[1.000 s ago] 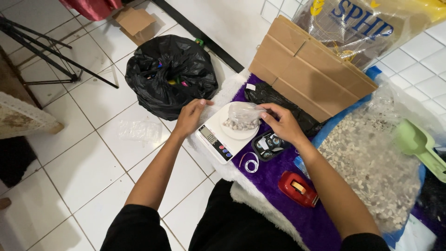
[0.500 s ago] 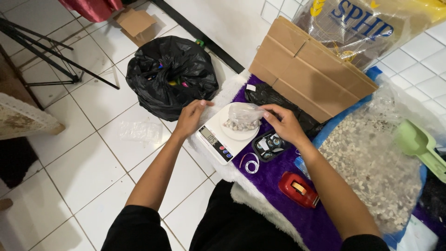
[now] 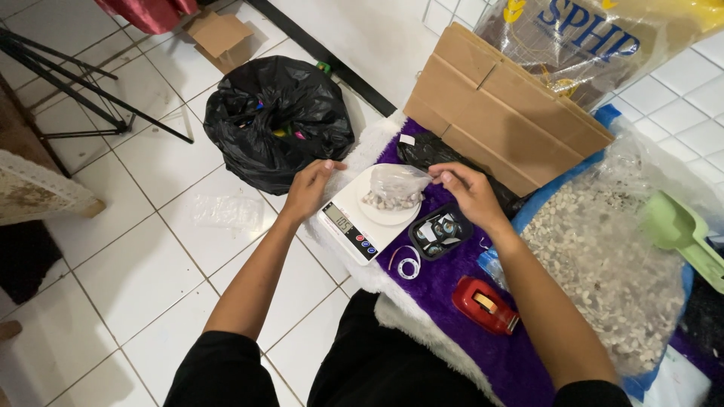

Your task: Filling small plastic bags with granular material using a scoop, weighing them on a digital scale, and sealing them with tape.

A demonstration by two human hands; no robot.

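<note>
View: a single head-worn camera looked steeply down over the person's own arms and lap.
Facing: forward and down, toward the tiled floor (image 3: 113, 249) and the purple mat (image 3: 452, 294).
Nearness: close; the left hand (image 3: 308, 188) and right hand (image 3: 469, 192) sat near frame centre, at arm's reach.
Frame edges: a black bag (image 3: 275, 120) lay at the top, a cardboard box (image 3: 498, 113) upper right.
Shared area: none (only one view was present).

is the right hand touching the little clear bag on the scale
Touching. The head view shows the right hand pinching the top edge of the clear bag, which rests on the white scale.
</note>
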